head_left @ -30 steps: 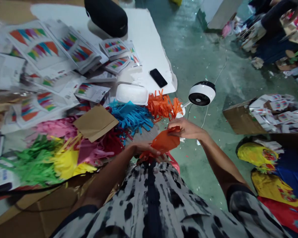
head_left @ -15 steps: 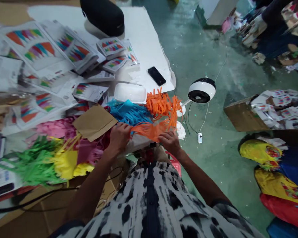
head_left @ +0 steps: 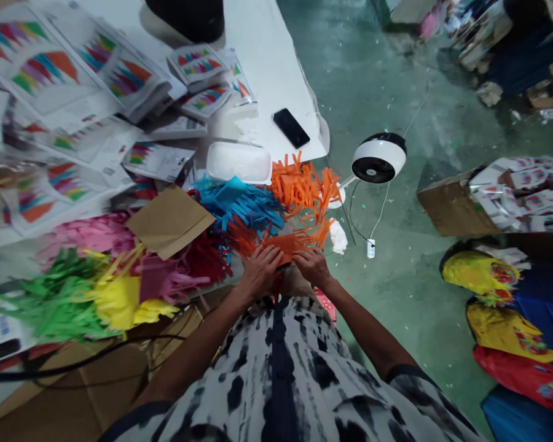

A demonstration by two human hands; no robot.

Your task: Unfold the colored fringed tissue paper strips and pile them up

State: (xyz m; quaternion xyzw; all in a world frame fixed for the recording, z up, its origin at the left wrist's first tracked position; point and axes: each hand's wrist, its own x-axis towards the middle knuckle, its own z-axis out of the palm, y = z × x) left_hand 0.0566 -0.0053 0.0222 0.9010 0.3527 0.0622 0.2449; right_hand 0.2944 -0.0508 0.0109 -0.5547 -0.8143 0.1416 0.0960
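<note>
An orange paper tassel [head_left: 283, 244], cut into fringe at both ends, lies between my hands at the table's near edge. My left hand [head_left: 262, 268] is closed on its left part, fingers laid over the flat middle band. My right hand [head_left: 312, 265] pinches the right part of the same band. Just beyond lie a heap of blue fringed paper [head_left: 239, 202] and a heap of orange fringed paper [head_left: 297, 184]. Left of my hands are dark red fringe [head_left: 207, 255], a brown card [head_left: 170, 220], and pink [head_left: 90, 239], yellow [head_left: 120, 298] and green fringed paper [head_left: 59, 301].
A white plastic tray [head_left: 238, 162] and a phone [head_left: 290, 128] lie on the white table [head_left: 262, 61]. Printed packets [head_left: 83, 67] cover its left side. A white fan [head_left: 379, 158] stands right, its cable on the floor. Farther right is a carton [head_left: 456, 205] of packets.
My left hand has moved right along the orange tassel, closer to my right hand. The tassel's left fringe now spreads free. The view has shifted slightly.
</note>
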